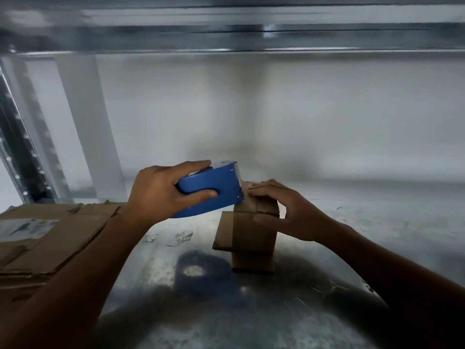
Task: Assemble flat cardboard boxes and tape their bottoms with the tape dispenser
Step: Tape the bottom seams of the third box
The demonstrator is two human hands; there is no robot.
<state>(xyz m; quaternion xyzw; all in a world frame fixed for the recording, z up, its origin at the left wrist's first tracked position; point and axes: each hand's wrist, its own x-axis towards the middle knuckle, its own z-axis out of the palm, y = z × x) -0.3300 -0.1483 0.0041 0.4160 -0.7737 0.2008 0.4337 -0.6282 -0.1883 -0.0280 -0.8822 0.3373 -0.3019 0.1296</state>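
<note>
Nearest the camera, the metal shelf surface [251,318] shows a dark, blurred reflection in front of the cardboard box [253,238]. The box is small and stands upright on the shelf, its folded flaps on top. A flat piece of cardboard [222,230] lies against its left side.

The right hand [286,212] holds the box's upper end. Its fingers [264,188] lie flat across the top flaps and the thumb presses the front face.

Just left of the box top, the left hand [158,190] grips the blue tape dispenser [214,183], with the thumb along its side and the fingers wrapped over it. The dispenser's front edge touches the top left corner of the box, right beside the right fingertips.

Small scraps of tape [180,238] are stuck to the shelf left of the box. Farther left lies a stack of flat cardboard [70,230] bearing a white label [24,229]; its print is too blurred to read.

Behind the box are a pale back panel, a perforated steel upright [24,149] far to the left, and a steel beam [226,39] overhead.
</note>
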